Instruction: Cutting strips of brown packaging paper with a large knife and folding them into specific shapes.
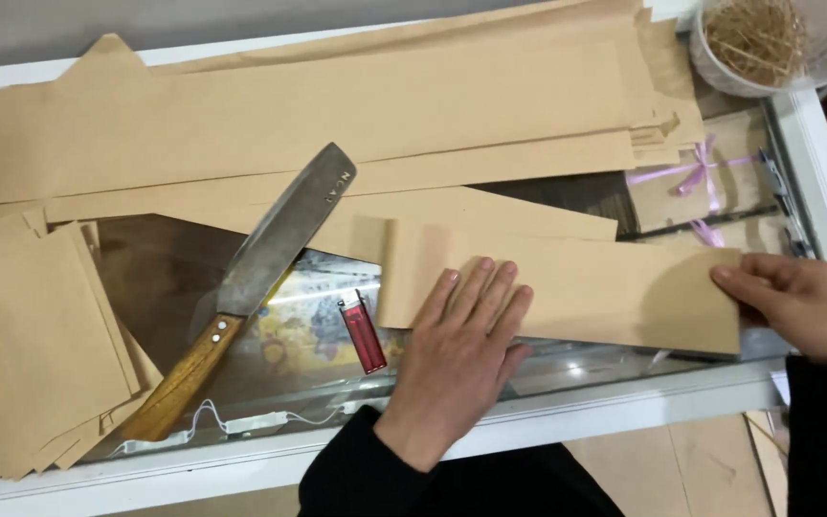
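Note:
A long strip of brown kraft paper [605, 287] lies folded on a glass counter top [165, 278]. My left hand [461, 345] presses flat on its left part, fingers together and stretched out. My right hand [801, 306] pinches the strip's right end between thumb and fingers. Both arms wear black sleeves.
A large cleaver with a wooden handle [251, 278] lies diagonally left of my hands, a red lighter [364, 335] beside it. Cut paper squares [31, 335] are stacked at left, long paper sheets [337, 105] at the back. A bowl of straw-like shreds [753, 43] stands at top right.

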